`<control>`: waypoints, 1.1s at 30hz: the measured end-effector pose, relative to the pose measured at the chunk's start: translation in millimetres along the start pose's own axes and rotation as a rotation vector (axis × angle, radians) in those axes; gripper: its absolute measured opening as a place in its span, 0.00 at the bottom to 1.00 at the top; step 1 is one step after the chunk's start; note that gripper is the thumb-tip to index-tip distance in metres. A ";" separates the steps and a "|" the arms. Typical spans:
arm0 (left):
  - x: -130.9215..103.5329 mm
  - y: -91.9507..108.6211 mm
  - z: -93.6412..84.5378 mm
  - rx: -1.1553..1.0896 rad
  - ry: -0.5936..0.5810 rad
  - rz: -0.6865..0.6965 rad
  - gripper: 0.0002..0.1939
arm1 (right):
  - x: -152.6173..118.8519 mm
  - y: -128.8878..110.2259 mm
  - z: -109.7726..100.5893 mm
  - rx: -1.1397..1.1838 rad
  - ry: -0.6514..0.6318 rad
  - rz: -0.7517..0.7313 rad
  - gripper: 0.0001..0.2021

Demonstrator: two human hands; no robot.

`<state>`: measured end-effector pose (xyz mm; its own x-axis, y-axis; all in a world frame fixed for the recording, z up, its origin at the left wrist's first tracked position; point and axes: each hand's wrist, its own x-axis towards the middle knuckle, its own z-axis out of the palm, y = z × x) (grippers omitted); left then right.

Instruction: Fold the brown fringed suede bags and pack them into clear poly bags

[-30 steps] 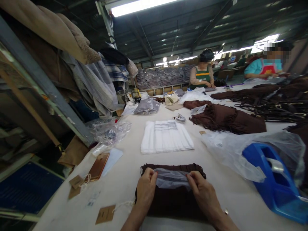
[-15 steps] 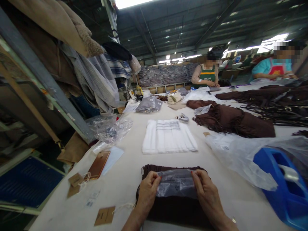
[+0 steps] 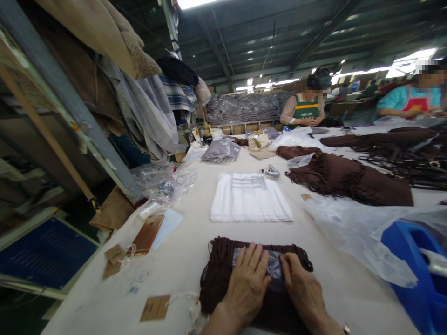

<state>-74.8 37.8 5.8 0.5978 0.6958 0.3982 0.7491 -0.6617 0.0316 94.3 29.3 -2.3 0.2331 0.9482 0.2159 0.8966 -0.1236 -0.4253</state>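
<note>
A folded dark brown fringed cloth (image 3: 216, 284) lies right in front of me on the table, its cord-like fringe along the far edge. Across its upper part is a small piece of see-through plastic film (image 3: 274, 266). My left hand (image 3: 246, 281) rests flat on the film and cloth with its fingers stretched out. At the film's right end, my right hand (image 3: 303, 286) pinches the edge between thumb and finger. A brown card tag (image 3: 154, 308) on a white string lies left of the cloth.
Beyond the cloth lies a folded white cloth (image 3: 250, 200). To the left are a phone (image 3: 148, 235) and crumpled clear bags (image 3: 165, 184). A blue tape dispenser (image 3: 412, 265), plastic sheeting (image 3: 359, 232) and brown fringed cloths (image 3: 366, 179) occupy the right. Two people work across the table.
My left hand has let go of the film's left end and moved right, flattening onto it. My right hand stays at the film's right end. The view has shifted slightly.
</note>
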 end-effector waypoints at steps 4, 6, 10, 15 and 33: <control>1.1 5.2 10.1 -0.123 -0.194 -0.105 0.31 | -1.0 6.1 -11.4 -0.070 0.179 -0.116 0.14; -1.6 5.1 9.0 -0.175 -0.234 -0.128 0.31 | -4.3 3.0 -16.8 -0.055 0.367 -0.298 0.13; -1.3 7.7 -1.5 -0.251 -0.287 -0.137 0.30 | -12.9 -8.2 -6.1 0.038 0.426 -0.713 0.16; -3.0 -4.3 -23.7 -0.384 -0.298 -0.096 0.31 | -14.8 -3.1 31.9 -0.079 0.445 -0.952 0.18; -200.2 -99.2 -86.1 0.294 -0.225 -0.373 0.23 | -21.7 -4.4 35.1 -0.153 0.374 -0.828 0.19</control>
<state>-293.4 -59.9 2.0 0.2976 0.9332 0.2015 0.9519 -0.2739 -0.1373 72.0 19.5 -36.0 -0.4229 0.5979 0.6809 0.8651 0.4899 0.1072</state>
